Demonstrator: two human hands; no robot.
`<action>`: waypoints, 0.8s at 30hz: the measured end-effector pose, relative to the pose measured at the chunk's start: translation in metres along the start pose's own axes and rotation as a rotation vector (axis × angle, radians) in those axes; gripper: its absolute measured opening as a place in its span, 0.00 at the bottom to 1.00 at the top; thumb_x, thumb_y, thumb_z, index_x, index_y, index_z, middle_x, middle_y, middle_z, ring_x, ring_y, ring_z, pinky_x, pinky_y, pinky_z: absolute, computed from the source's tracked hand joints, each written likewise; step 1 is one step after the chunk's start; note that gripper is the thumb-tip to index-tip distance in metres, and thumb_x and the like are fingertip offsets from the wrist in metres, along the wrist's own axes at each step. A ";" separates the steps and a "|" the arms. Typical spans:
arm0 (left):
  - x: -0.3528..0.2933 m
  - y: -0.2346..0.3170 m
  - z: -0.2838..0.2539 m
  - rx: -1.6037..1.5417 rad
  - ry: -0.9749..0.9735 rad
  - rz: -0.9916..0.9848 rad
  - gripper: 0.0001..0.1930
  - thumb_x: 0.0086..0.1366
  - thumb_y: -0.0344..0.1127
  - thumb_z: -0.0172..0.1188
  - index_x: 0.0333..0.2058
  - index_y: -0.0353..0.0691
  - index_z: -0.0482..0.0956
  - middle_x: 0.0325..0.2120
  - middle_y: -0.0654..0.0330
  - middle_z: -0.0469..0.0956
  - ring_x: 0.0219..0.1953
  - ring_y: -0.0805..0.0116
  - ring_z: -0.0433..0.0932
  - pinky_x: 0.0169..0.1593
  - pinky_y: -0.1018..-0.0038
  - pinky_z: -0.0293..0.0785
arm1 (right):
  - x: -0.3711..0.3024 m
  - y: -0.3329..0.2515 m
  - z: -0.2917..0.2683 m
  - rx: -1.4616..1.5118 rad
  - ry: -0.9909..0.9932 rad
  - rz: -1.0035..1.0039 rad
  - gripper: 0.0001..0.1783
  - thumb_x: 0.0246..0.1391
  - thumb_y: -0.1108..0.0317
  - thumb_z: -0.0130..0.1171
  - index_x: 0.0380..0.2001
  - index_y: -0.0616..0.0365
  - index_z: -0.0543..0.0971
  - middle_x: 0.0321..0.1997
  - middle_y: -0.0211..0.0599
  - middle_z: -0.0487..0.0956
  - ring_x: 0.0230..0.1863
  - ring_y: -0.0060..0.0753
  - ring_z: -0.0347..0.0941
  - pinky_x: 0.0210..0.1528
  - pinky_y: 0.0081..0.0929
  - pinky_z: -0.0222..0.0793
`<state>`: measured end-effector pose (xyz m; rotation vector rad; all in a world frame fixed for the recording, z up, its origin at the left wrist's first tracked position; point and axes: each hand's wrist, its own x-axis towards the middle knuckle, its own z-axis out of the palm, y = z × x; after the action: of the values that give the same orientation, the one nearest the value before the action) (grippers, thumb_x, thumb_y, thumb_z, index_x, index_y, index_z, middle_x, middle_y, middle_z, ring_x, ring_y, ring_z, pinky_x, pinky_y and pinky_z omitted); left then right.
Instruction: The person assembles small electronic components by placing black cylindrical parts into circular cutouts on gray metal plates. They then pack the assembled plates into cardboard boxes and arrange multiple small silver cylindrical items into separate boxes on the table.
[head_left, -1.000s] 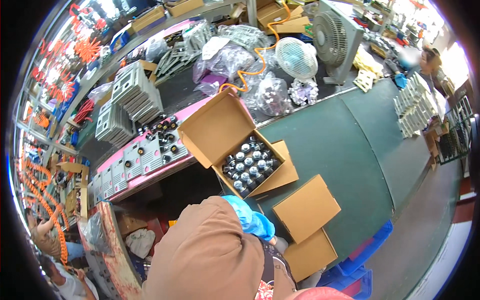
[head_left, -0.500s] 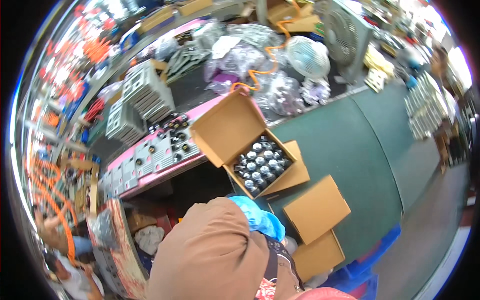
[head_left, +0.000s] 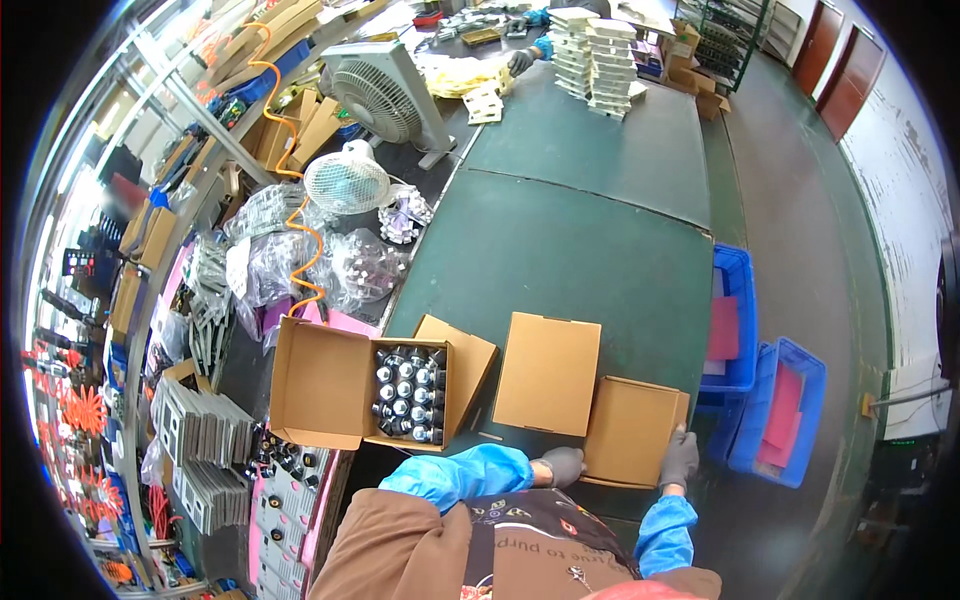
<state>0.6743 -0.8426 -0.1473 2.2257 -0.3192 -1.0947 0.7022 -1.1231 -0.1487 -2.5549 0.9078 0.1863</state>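
Note:
At the near edge of the green table lies a closed flat cardboard box [head_left: 634,432]. My left hand [head_left: 562,466], in a grey glove and blue sleeve, grips its near left corner. On the near right corner is my right hand [head_left: 679,460], gloved the same way, with fingers closed around the edge. Touching this box on its left is another closed cardboard box [head_left: 547,374]. Further left an open cardboard box [head_left: 320,386] holds several black fittings with shiny domed tops [head_left: 403,390], its lid folded out to the left. Another flat cardboard box [head_left: 468,362] lies partly beneath it.
Blue crates [head_left: 785,410] with pink sheets stand beyond the table's right edge. Two fans [head_left: 385,100] and bagged parts [head_left: 365,265] sit to the left. Grey panels [head_left: 205,430] are stacked at lower left. At the far end, another person's gloved hand [head_left: 522,60] is near stacked pale parts [head_left: 590,60].
My view has swung right, toward the flat boxes and the blue crates. Both my hands, mostly hidden before, now show at the near right cardboard box.

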 end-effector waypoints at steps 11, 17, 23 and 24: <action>-0.027 -0.011 0.009 0.069 0.114 0.164 0.20 0.64 0.38 0.54 0.53 0.35 0.71 0.33 0.38 0.81 0.34 0.39 0.80 0.39 0.49 0.76 | -0.129 -0.074 -0.158 0.857 -0.553 -0.395 0.32 0.59 0.57 0.57 0.60 0.67 0.69 0.52 0.42 0.78 0.52 0.30 0.74 0.55 0.28 0.69; -0.036 -0.010 0.002 -0.060 0.187 0.231 0.21 0.63 0.41 0.56 0.53 0.38 0.72 0.35 0.41 0.81 0.36 0.40 0.81 0.41 0.51 0.77 | -0.207 -0.113 -0.104 0.695 -0.366 -0.679 0.42 0.53 0.51 0.63 0.64 0.68 0.65 0.51 0.57 0.76 0.55 0.54 0.73 0.59 0.40 0.70; -0.040 -0.008 0.012 -0.054 0.122 0.258 0.22 0.62 0.44 0.58 0.52 0.40 0.73 0.36 0.42 0.80 0.39 0.40 0.80 0.43 0.52 0.77 | -0.207 -0.111 -0.085 0.618 -0.130 -0.796 0.40 0.53 0.52 0.63 0.63 0.67 0.67 0.50 0.54 0.76 0.51 0.54 0.74 0.53 0.42 0.72; -0.039 -0.007 0.014 -0.056 0.123 0.264 0.22 0.62 0.44 0.59 0.52 0.40 0.73 0.37 0.43 0.80 0.39 0.40 0.80 0.43 0.52 0.77 | -0.204 -0.110 -0.085 0.571 -0.068 -0.827 0.39 0.53 0.52 0.63 0.62 0.67 0.68 0.49 0.54 0.77 0.49 0.54 0.75 0.50 0.41 0.73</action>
<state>0.6383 -0.8255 -0.1337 2.1185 -0.5071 -0.8130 0.6114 -0.9659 0.0188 -2.1405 -0.1634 -0.2054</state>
